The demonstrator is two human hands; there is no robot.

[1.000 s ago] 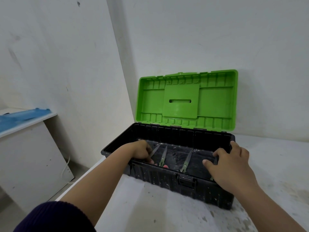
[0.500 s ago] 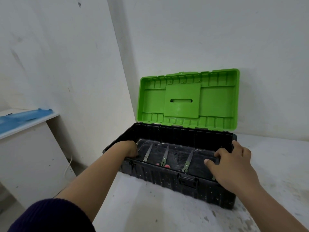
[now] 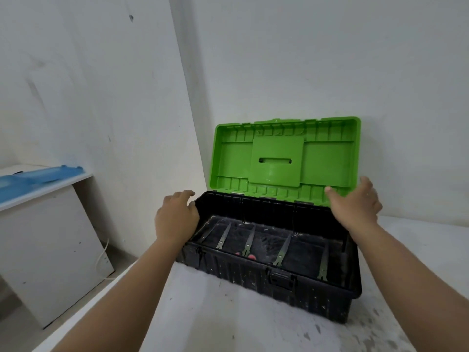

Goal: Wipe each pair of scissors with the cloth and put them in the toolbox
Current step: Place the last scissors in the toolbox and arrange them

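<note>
While several steel-bladed scissors [image 3: 250, 241] are lying inside the black plastic toolbox [image 3: 266, 278] on the white tabletop [image 3: 228, 318], both hands, left [image 3: 176, 215] and right [image 3: 355, 203], are reaching empty and loose-fingered toward its green lid [image 3: 284, 156]; dropping it fast is risking pinched fingers.

Glossy green plastic lid [image 3: 284, 153], scuffed matt black toolbox [image 3: 253, 271], metal scissors [image 3: 248, 242].

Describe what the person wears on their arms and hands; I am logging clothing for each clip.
Both forearms are bare right up to the frame's bottom edge, with no sleeve in view. The left hand and right hand wear no gloves. No ring, watch or bracelet shows on what is visible.
</note>
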